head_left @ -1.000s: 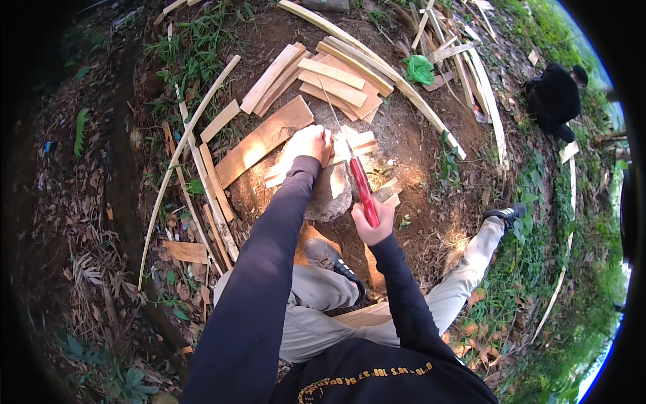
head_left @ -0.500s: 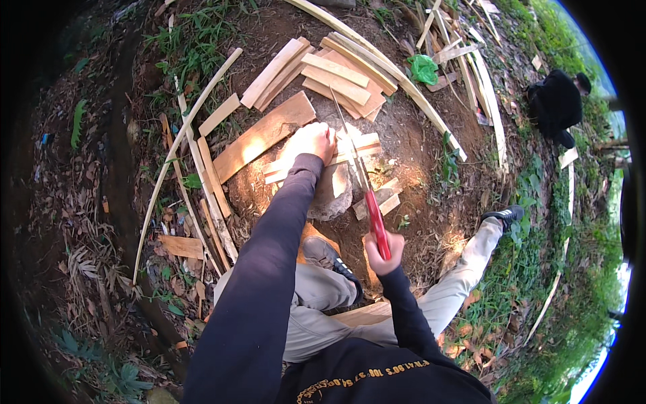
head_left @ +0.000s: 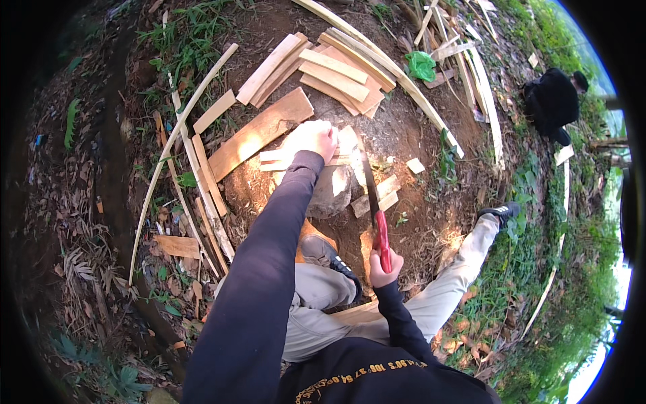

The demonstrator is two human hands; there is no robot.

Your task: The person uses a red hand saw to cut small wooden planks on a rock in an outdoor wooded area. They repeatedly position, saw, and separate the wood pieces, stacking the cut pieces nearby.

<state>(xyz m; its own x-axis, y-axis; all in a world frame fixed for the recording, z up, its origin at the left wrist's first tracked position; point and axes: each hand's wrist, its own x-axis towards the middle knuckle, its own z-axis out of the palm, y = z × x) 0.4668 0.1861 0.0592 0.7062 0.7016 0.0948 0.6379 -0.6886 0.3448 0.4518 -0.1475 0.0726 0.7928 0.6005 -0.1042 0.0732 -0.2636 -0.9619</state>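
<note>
My left hand (head_left: 315,140) is closed over narrow wooden strips (head_left: 272,161), pressing them down on a grey stone (head_left: 328,192). My right hand (head_left: 385,267) grips the red handle of a handsaw (head_left: 383,232). Its blade points away from me and passes beside the strips' right end, just right of my left hand. To the right of the blade, a small square wood offcut (head_left: 415,165) lies on the soil. Short wood pieces (head_left: 377,196) rest beside the stone, partly behind the blade.
Stacked boards (head_left: 336,74) lie beyond the stone, with a wide plank (head_left: 262,132) to the left. Long curved strips (head_left: 176,138) flank the work spot. A green plastic bag (head_left: 421,66) sits at the far right. Another person (head_left: 552,101) in dark clothes is farther off.
The strips' right end has come off, and a small offcut now lies on the soil to the right. My right hand has drawn the saw slightly back toward me. My left hand stays put.
</note>
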